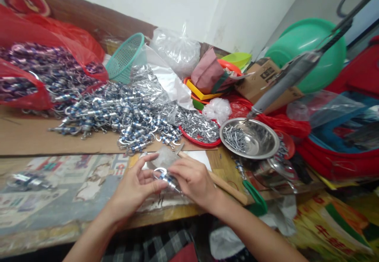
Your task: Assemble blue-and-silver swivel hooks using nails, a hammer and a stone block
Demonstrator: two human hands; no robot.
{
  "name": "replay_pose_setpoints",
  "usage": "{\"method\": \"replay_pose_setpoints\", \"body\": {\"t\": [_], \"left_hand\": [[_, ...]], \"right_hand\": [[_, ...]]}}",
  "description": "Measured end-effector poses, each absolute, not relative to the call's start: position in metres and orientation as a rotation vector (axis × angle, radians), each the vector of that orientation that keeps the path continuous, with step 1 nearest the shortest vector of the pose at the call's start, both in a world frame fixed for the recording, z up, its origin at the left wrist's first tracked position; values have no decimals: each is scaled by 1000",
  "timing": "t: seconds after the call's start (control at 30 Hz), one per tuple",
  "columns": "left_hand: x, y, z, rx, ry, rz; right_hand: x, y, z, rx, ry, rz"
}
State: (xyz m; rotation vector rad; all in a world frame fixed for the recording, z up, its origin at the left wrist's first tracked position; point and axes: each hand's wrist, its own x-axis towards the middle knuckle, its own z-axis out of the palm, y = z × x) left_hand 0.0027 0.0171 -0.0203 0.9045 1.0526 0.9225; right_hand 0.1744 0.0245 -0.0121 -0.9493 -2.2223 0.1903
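Note:
Between my two hands is a silver and blue metal hook (166,178), its curved end up and to the left. My left hand (134,185) grips it with the thumb along the near side and the fingers curled behind. From the other side, my right hand (194,178) pinches it, hiding some of its shank. Just behind the hook sits a grey block (164,158). A hammer with a wooden handle (227,185) lies beneath my right wrist, its head near the block.
Many similar hooks are heaped (118,116) behind the hands, beside a red bag (97,53). A red tray (195,140) holds metal strips; a steel bowl (262,141) holds pins. A grey rod-like tool (284,78) slants over the bowl. Several hooks (31,181) lie left.

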Motion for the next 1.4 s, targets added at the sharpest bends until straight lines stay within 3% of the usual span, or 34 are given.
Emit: {"method": "replay_pose_setpoints", "body": {"t": [0.27, 0.57, 0.8, 0.93, 1.1, 1.23, 1.4], "left_hand": [[3, 17, -21, 888, 1060, 908], [4, 16, -20, 865, 1068, 914], [4, 16, -21, 865, 1089, 918], [4, 17, -21, 861, 1078, 906], [4, 17, -20, 879, 1092, 902], [5, 15, -16, 887, 1100, 901], [6, 14, -14, 915, 1110, 914]], "right_hand": [[167, 7, -9, -1072, -2407, 20], [199, 12, -24, -1068, -2141, 293], [239, 25, -36, -1790, -2186, 433], [241, 13, -17, -1676, -2026, 396], [233, -18, 13, -1259, -1979, 115], [228, -34, 10, -1323, -2267, 116], [231, -40, -2, -1329, -2166, 31]]}}
